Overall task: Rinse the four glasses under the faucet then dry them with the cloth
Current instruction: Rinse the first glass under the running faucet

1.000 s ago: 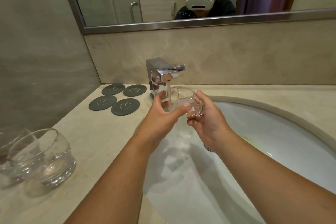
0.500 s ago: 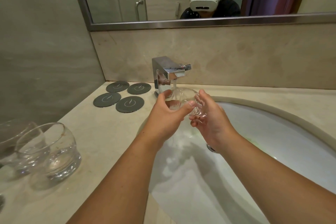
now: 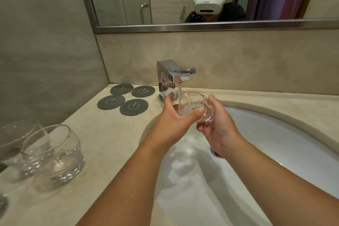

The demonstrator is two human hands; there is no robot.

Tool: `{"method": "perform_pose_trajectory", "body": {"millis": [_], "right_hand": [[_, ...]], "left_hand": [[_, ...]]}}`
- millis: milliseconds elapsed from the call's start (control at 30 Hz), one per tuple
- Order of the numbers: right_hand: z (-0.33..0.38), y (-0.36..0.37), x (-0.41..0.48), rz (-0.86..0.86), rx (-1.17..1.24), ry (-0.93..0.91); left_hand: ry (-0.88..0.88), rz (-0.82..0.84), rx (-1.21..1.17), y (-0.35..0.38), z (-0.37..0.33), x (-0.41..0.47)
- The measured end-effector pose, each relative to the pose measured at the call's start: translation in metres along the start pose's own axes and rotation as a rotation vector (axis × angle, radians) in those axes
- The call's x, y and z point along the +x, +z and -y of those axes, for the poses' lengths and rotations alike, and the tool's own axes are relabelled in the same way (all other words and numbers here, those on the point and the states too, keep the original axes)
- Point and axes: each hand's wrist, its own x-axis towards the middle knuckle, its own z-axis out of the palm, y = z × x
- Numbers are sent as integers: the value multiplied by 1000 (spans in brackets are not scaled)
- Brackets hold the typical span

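A clear round glass (image 3: pixel 196 105) lies on its side under the chrome faucet (image 3: pixel 172 79), whose water stream runs into its mouth. My right hand (image 3: pixel 217 124) cups the glass's thick base from the right and below. My left hand (image 3: pixel 175 119) grips the rim side, thumb across the front and fingers behind. On the counter at the left stands another clear glass (image 3: pixel 55 154) with brownish marks at its rim. A second glass (image 3: pixel 16 141) sits behind it, cut off by the frame edge. No cloth is in view.
The white oval sink basin (image 3: pixel 275 134) lies below my hands, its drain (image 3: pixel 216 153) partly hidden by my right wrist. Several dark round coasters (image 3: pixel 128 101) lie on the beige counter left of the faucet. A wall rises at the left, a mirror above.
The view has shifted slightly. Both hands keep the glass under the stream, and the glass now looks turned a little more onto its side.
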Motion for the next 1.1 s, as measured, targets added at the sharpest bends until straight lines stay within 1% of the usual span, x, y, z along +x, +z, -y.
{"method": "perform_pose_trajectory", "body": {"millis": [400,633,800,900,1000,1100], "right_hand": [[3,5,-10,63,-59,-13],[2,3,-7,14,-68,58],[3,4,-8,22,-36,2],[2,3,-8,16,-84,-62],[2,4,-10,26,-120,-107],[2,6,-11,45,-123,-99]], "left_hand": [[-11,-95,-45,-2,-1,4],[33,-43,-36,-2,1,4],[-15,8,-48,0,3,4],[-45,36,-62,1,1,2],[-49,3,-90,1,-1,0],[-31,-39,-117,-1,0,2]]}}
